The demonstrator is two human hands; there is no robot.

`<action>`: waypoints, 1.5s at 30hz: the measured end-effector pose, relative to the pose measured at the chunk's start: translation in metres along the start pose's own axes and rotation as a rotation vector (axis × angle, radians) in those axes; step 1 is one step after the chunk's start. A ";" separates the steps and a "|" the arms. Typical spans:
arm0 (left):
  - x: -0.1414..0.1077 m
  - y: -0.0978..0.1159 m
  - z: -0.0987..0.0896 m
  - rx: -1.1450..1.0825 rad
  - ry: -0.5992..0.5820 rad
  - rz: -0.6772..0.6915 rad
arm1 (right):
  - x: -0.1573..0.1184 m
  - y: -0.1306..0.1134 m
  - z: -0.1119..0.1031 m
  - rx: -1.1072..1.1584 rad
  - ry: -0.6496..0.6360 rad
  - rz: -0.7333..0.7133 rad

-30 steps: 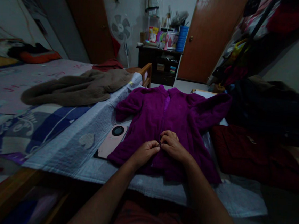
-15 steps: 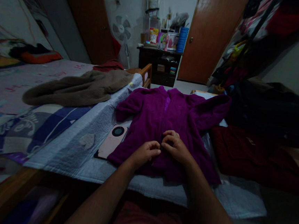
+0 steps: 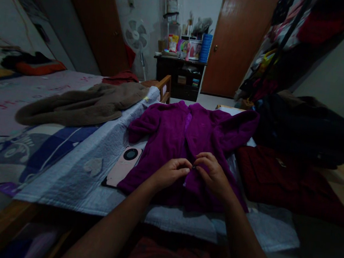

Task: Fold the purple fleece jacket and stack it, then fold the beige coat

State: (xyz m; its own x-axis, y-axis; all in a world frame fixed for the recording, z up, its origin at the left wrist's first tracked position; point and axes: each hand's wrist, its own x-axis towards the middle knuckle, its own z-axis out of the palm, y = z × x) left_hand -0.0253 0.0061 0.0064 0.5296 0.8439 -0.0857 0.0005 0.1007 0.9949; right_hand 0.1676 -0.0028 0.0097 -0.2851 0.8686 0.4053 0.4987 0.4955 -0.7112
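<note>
Purple jacket (image 3: pixel 171 133), one: lying front up at centre, spreading over a pale blue cover (image 3: pixel 90 190), collar pointing far, hem nearest you. Right hand (image 3: pixel 213 174): your grip is narrow, thumb and finger pinching the front edge at a small dark piece (image 3: pixel 194 167), probably zip hardware. Left hand (image 3: pixel 172 171): fingertips are closing in just beside it; whether they are holding cloth, one cannot tell. Small pale tip (image 3: pixel 184 184), seemingly the zip's end: lying slightly nearer and left of the pinch. Pale pink phone-like object (image 3: pixel 120 170) with a round dark disc: resting at the left hem, its right side disappearing under cloth. Dark red folded garment (image 3: pixel 288 175): lying to the right. Brown garment (image 3: pixel 80 105): lying far left. Risks, as judged: so small a piece could be slipping from your fingertips; loose fleece could be catching in the zip; poor light could be hiding misalignment; a sideways tug on the jacket could be dragging the phone-like object along.
</note>
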 end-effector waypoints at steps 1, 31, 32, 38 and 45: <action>0.003 0.002 0.001 0.041 -0.008 0.041 | -0.001 0.000 -0.003 0.014 0.009 -0.005; 0.080 0.010 0.019 0.975 -0.222 0.208 | -0.039 0.046 -0.004 0.442 0.172 0.361; 0.080 0.008 0.019 0.972 -0.216 0.210 | -0.040 0.047 -0.003 0.416 0.157 0.358; 0.081 -0.005 0.012 0.899 -0.256 0.223 | -0.041 0.049 0.000 0.340 0.083 0.323; 0.082 -0.009 0.003 0.718 -0.348 0.110 | -0.041 0.046 0.001 0.412 0.031 0.398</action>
State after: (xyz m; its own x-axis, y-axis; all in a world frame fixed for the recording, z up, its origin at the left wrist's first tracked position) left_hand 0.0209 0.0724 -0.0092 0.7920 0.6050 -0.0819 0.4156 -0.4361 0.7982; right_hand 0.2014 -0.0154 -0.0405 -0.1136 0.9909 0.0722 0.2012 0.0941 -0.9750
